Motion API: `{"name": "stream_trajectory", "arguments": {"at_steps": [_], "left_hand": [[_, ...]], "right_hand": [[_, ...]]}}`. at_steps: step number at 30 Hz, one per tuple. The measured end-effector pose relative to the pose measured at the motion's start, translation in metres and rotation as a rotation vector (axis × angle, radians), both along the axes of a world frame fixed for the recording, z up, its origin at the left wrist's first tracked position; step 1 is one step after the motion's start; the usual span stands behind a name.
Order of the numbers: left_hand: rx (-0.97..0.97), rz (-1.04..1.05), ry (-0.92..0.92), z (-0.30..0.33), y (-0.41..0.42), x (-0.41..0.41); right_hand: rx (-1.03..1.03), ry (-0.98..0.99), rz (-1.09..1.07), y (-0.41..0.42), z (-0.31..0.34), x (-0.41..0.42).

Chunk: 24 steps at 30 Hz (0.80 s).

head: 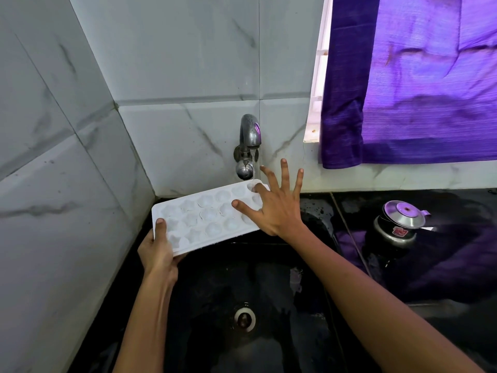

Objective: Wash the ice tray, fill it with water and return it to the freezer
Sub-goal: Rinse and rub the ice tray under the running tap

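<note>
Item: white ice tray (207, 216), cavities up, tilted, held over the black sink (269, 278) with its far end just under the steel tap (248, 135), from which I see a thin stream running into the corner cavity. My left hand (158, 249) grips the tray's near end, thumb on top, fingers underneath. My right hand (271, 203) is spread flat, fingers straight, fingertips on the cavities nearest the tap, holding nothing. Right of the tap: a purple curtain (416, 84); lower right of it, a steel kettle (398, 224) on the wet black desk (443, 205). Risks, as I judge them: a one-handed grip on wet plastic may slip, dropping the tray into the sink; the tilt may spill water toward my left hand.
</note>
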State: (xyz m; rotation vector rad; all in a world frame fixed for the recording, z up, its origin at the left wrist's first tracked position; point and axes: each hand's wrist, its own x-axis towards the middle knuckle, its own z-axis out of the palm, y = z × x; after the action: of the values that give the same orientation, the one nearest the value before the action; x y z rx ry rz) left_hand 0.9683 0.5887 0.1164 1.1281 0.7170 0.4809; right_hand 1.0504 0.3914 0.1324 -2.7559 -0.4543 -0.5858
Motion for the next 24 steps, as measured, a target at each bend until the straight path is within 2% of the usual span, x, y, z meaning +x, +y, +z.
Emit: {"name": "stream_trajectory", "arguments": {"at_steps": [5, 13, 17, 24], "left_hand": [[-0.020, -0.024, 0.015, -0.004, 0.007, 0.001], [0.011, 0.003, 0.056, -0.009, 0.004, 0.000], [-0.002, 0.001, 0.072, -0.011, 0.001, 0.001], [-0.039, 0.038, 0.066, -0.010, 0.000, 0.003]], "right_hand": [[-0.051, 0.042, 0.040, 0.001, -0.002, 0.001], [0.166, -0.267, -0.001, -0.007, -0.028, -0.007], [0.116, -0.183, 0.097, -0.016, -0.040, -0.009], [0.042, -0.141, 0.028, -0.009, -0.038, -0.004]]}}
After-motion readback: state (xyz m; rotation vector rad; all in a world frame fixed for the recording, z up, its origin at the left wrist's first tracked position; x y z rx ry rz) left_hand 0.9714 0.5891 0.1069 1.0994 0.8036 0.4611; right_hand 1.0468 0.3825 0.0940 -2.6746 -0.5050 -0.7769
